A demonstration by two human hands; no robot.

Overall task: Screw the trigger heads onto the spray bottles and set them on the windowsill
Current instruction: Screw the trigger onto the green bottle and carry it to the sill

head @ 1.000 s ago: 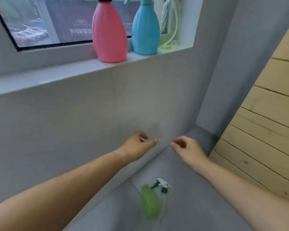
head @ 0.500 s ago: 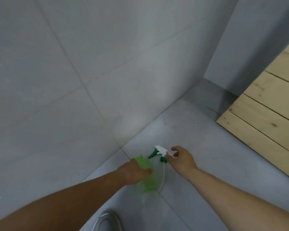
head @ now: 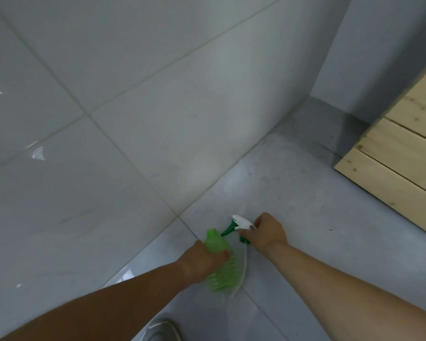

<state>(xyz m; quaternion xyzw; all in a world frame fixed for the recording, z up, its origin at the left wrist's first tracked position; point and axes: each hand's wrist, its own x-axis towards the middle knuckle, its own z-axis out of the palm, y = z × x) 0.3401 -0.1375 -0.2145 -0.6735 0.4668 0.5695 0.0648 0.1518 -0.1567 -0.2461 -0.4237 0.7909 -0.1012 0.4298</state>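
A translucent green spray bottle lies on the grey floor near the wall, its open neck pointing away from me. My left hand is wrapped around its upper body. Just right of the neck lies a white and green trigger head with a clear dip tube trailing back along the bottle. My right hand pinches the rear of that trigger head. Head and bottle are apart. The windowsill is out of view.
A glossy grey tiled wall rises on the left and meets the floor right beside the bottle. A pale wooden plank structure stands at the right. A rounded metal object shows at the bottom edge.
The view dropped from the windowsill with its bottles to the floor. Both hands came down: the left closed on the green bottle, the right on the trigger head.
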